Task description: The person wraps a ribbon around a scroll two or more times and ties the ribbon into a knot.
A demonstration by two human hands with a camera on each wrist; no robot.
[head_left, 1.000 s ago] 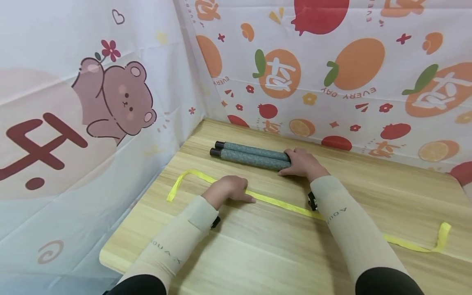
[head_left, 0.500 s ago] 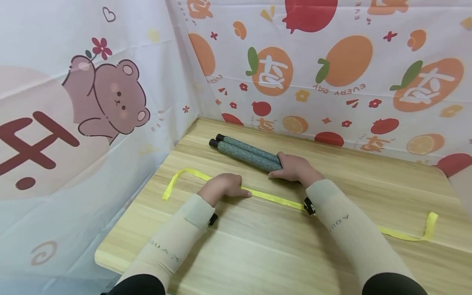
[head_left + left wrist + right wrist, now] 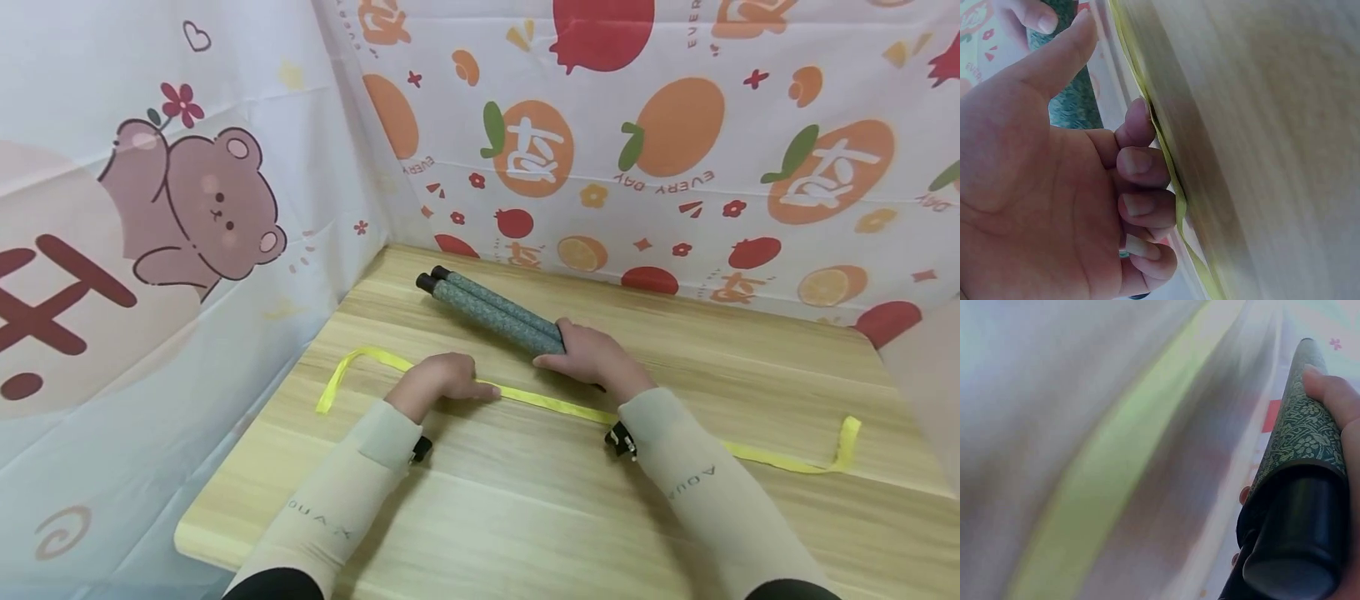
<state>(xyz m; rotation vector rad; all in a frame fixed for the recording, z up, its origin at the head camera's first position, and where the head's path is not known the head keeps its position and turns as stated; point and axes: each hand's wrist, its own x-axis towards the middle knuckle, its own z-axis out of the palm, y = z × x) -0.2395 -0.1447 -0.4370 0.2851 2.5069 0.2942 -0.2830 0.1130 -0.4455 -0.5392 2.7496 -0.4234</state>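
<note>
Wooden tabletop (image 3: 525, 500), near edge to far. A yellow ribbon (image 3: 555, 404) lies lengthwise across the tabletop. Left hand (image 3: 438, 379): grip clenched, curled fingers (image 3: 1138, 162) pressing on the ribbon, thumb extended along it. Just beyond the ribbon, right hand (image 3: 588, 354): grip grasping the near end of a green patterned scroll (image 3: 487, 310) with black end caps, which slants away toward the far left corner. Printed fruit cloth (image 3: 675, 150) backs the tabletop.

Bright even light; blurred, close wrist views
</note>
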